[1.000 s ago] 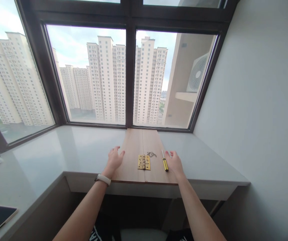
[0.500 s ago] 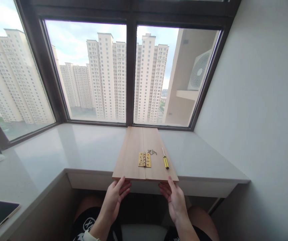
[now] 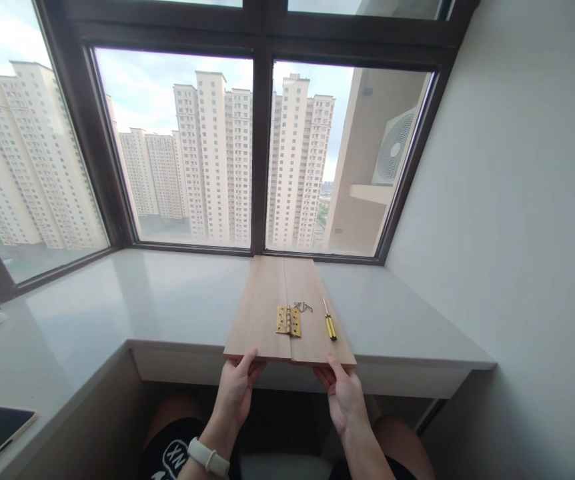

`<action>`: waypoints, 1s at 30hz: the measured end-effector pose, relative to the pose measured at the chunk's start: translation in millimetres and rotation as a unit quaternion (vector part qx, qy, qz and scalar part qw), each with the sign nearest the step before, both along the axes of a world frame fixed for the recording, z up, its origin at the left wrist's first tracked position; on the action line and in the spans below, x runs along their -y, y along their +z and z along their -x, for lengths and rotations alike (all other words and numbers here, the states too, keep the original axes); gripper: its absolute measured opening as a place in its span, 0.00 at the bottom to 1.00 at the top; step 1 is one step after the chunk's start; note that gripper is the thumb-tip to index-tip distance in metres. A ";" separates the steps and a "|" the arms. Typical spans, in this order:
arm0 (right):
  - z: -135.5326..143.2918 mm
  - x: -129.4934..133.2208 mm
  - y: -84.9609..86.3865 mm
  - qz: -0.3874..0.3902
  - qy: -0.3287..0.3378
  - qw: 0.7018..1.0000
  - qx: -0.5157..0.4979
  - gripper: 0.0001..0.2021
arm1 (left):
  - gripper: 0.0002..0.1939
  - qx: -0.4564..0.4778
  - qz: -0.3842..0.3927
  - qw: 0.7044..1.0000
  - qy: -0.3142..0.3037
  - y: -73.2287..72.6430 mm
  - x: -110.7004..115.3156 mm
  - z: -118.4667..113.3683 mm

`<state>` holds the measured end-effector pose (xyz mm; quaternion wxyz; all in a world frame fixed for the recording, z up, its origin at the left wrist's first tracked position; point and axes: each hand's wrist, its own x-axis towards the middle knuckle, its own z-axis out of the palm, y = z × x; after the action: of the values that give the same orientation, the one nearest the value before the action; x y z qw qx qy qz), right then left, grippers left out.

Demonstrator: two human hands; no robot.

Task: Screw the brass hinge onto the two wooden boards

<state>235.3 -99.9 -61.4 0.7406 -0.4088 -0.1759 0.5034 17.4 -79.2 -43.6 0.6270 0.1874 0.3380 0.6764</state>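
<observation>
Compared with 1 second ago, my hands have come down from the outer sides of the 2 wooden boards to their near ends. My left hand [image 3: 235, 387] is partly closed on the near edge of the left board [image 3: 257, 313], thumb on top and fingers curled below. My right hand [image 3: 345, 393] pinches the right board [image 3: 312, 343] the same way, near its outer corner. The 2 boards lie side by side on the white tabletop [image 3: 182, 293], reaching back to the window frame [image 3: 261, 153], with a slight step where their near ends meet. The gold hinge [image 3: 288, 321] lies spread flat across the seam, and a few loose screws [image 3: 303, 307] sit just behind it on the right board. The yellow-and-black screwdriver [image 3: 330, 325] rests near that board's outer side, its tip pointing towards the window. A pale band [image 3: 208, 458] circles my left wrist.
</observation>
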 end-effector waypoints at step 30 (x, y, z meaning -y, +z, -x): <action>-5.2 6.3 16.8 -0.034 -0.009 0.999 -0.001 0.33 | 0.26 0.045 -0.020 0.999 -0.019 0.4 -4.3 -14.6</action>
<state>240.5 -106.2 -44.6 0.7588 -0.3841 -0.1889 0.4909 32.0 -74.9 -43.2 0.6507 0.1756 0.2922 0.6785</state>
